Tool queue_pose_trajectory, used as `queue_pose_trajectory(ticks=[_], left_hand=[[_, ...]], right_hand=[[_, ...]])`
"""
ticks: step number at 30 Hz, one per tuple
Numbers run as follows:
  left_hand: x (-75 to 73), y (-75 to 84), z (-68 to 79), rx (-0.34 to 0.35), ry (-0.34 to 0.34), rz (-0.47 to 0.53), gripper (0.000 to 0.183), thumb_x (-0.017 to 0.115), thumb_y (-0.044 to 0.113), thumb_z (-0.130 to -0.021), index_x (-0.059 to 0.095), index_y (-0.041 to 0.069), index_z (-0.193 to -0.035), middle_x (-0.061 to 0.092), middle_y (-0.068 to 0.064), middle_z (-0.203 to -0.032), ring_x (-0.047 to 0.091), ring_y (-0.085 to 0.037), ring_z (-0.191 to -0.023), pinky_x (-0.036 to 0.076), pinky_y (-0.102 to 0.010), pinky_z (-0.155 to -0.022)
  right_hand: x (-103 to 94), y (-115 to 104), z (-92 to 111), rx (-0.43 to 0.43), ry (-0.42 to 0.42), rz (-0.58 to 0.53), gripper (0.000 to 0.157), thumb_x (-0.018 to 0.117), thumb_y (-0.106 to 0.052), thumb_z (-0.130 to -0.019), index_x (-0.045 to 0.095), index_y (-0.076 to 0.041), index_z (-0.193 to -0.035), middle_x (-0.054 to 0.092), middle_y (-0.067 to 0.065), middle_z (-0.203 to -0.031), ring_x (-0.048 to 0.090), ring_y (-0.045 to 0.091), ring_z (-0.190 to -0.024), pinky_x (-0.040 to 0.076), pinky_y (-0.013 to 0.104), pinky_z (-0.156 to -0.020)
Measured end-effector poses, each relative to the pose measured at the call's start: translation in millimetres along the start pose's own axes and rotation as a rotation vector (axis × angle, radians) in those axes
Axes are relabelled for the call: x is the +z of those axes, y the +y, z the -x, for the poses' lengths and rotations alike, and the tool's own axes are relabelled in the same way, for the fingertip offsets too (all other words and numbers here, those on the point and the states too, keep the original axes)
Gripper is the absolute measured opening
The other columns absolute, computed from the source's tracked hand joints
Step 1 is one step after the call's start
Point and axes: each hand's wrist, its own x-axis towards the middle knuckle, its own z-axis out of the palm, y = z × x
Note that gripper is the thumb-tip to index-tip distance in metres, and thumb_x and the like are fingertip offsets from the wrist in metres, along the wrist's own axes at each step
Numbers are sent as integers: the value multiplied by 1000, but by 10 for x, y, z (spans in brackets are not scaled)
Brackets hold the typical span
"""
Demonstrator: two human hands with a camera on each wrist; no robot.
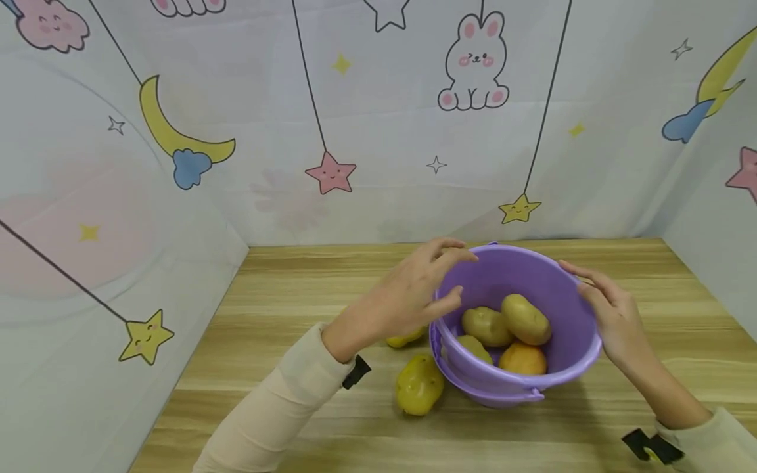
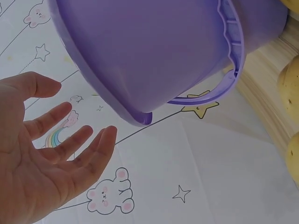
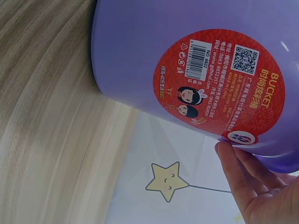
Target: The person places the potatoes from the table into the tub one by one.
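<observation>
A purple bucket [image 1: 503, 269] is tilted with its mouth toward me. Inside lie two potatoes [image 1: 525, 320], an orange fruit [image 1: 523, 359] and a yellowish round fruit [image 1: 474, 348] partly hidden by the near rim. My right hand [image 1: 618, 318] holds the bucket's rim on the right, its fingertips beside a red round sticker [image 3: 219, 86] in the right wrist view. Over the left rim hovers my left hand [image 1: 416, 289], fingers spread and loosely bent, holding nothing. The left wrist view shows that hand [image 2: 60, 158] apart from the rim.
Left of the bucket, a yellow pear-like fruit [image 1: 418, 387] lies on the wooden table [image 1: 296, 282], with another yellow fruit [image 1: 405, 339] partly behind my left hand. The bucket's purple handle [image 2: 210, 97] hangs down. White printed cloth walls [image 1: 384, 131] stand at the back and sides.
</observation>
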Motion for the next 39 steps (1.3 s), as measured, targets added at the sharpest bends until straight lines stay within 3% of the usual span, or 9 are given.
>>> queue_pose_trajectory(ticks=[13,17,26,39], left_hand=[[-63,-85,167,-75,36,20,42,62,25,-98,54,11,-137,48,-8,-137,50,-20,-123,43,-34,-102],[-79,-121,249,-79,38,34,43,61,26,-99,53,10,-138,49,-9,-137,54,-15,-105,45,-34,-96],[-69,-184,374,-78,50,18,40,65,22,-97,54,9,-134,51,-7,-132,51,-19,-118,45,-36,-98],[-26,-195,578,-147,-66,10,46,62,29,-98,50,10,-138,53,-7,-128,53,-20,-113,45,-38,-98]], right_hand=[[-37,-11,-48,-1,1,-11,36,43,-8,-106,60,-7,-138,68,-21,-110,68,2,-83,54,19,-64],[-47,3,-54,4,2,-12,36,43,-8,-106,60,-7,-138,69,-20,-108,69,3,-81,54,19,-62],[-52,24,-44,13,-6,-1,36,44,-9,-106,60,-9,-138,70,-17,-101,69,5,-78,55,20,-61],[-31,37,-43,20,-22,-11,36,44,-10,-106,59,-9,-139,70,-17,-103,69,5,-79,55,21,-61]])
